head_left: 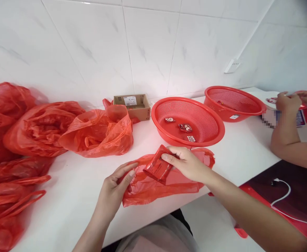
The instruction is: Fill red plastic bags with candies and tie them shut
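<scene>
Packet [157,166]: red, glossy, tilted, held above flat bag, in from table's near edge.
R hand [186,161]: closed to a pinch, thumb on packet's top face, fingers behind; has hold of its upper R part.
L hand [114,185]: thumb & fingers partly apart at flat bag's L end, touching the film; can't tell if film is gripped.
Flat bag [140,196]: thin red plastic, lying nr table's near edge, btwn & under both hands, R end by front basket.
Front basket [164,137]: red, perforated, toward table's back edge; 3 sm. packs [185,128] spread on its bottom.
Rear basket [218,112]: red, just beside front basket on R, white label on side, sm. item [220,102] inside.
Carton [140,113]: open, brown, at table's back edge, L of front basket.
Open bag [122,143]: red, upright, in front of carton, L side.
Bag pile [40,136]: red bags along table's [82,189] L end, back corner to front.
Co-worker's hands [290,101]: raised over table's far R part, nr a red bowl-like item; what they hold is unclear.
</scene>
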`<state>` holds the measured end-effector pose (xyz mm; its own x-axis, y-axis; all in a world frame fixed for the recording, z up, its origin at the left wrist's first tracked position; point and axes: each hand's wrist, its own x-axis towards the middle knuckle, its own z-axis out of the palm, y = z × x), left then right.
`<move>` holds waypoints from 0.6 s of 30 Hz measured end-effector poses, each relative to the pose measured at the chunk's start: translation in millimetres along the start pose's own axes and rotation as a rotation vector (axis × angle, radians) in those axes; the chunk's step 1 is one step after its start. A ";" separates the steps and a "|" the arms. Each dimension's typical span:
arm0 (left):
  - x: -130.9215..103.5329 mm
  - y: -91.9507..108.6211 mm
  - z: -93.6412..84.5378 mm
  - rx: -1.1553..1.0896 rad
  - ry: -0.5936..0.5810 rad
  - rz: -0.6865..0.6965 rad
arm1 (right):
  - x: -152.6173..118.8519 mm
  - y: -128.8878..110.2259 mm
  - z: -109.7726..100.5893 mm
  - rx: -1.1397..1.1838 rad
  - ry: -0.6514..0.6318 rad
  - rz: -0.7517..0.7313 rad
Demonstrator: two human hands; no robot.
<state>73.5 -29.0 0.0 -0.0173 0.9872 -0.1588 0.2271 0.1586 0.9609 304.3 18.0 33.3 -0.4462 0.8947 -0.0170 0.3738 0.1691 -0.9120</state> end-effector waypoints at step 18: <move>-12.7 -14.3 -2.2 0.305 -0.126 0.209 | 45.3 19.1 -121.2 -0.833 0.139 0.317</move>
<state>68.3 -43.8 -11.2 0.1754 0.9844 -0.0115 0.4928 -0.0776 0.8667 389.7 111.9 64.8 -0.1401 0.9831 -0.1179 0.9547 0.1026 -0.2792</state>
